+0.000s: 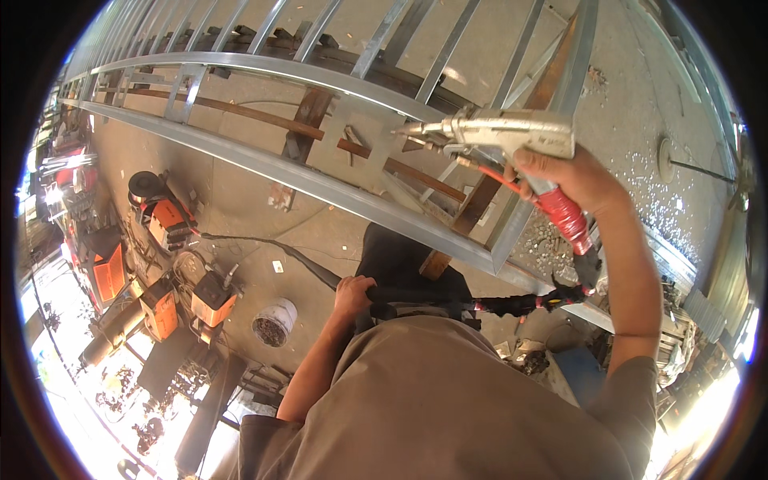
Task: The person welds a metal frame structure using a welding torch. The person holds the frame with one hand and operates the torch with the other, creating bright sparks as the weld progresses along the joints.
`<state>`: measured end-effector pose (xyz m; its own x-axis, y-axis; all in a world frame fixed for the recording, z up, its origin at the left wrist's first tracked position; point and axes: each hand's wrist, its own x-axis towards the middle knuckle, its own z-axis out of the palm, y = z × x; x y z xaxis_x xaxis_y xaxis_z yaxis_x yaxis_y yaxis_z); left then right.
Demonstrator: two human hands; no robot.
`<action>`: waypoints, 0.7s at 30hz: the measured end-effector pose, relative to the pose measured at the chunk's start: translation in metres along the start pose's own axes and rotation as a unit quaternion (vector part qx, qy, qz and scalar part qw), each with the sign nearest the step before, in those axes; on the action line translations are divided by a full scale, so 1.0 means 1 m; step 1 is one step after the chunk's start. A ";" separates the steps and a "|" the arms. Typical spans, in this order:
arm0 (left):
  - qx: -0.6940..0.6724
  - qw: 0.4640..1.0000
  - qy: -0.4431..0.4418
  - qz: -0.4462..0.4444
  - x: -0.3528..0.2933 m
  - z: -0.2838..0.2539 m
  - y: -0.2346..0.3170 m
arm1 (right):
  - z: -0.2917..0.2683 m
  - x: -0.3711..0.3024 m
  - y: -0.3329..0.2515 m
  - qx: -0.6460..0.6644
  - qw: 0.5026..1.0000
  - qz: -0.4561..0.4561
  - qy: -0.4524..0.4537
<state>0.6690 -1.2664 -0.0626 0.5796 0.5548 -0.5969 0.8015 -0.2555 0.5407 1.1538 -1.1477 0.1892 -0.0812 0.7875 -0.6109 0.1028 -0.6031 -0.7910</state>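
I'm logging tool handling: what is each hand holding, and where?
Right hand: metal gun-shaped torch, by its red-wrapped grip. Left hand: black hose, around its middle.

Welding gun [500, 134] in right hand [572, 178], over the near rail of the metal frame [320, 182]. Left hand [352, 292] lower, on the hose [304, 262] running left toward the welding machines [172, 264]. Bucket [274, 322] just right of the machines, below the hose.
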 end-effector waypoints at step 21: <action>-0.080 0.994 -0.072 0.007 0.058 -0.066 0.030 | -0.028 0.136 -0.070 0.055 0.997 0.056 0.001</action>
<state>0.7176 -1.1897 -0.0420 0.6153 0.4298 -0.6608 0.7656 -0.1263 0.6308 1.1636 -0.9947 0.1620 -0.0729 0.7148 -0.6955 0.0021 -0.6973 -0.7168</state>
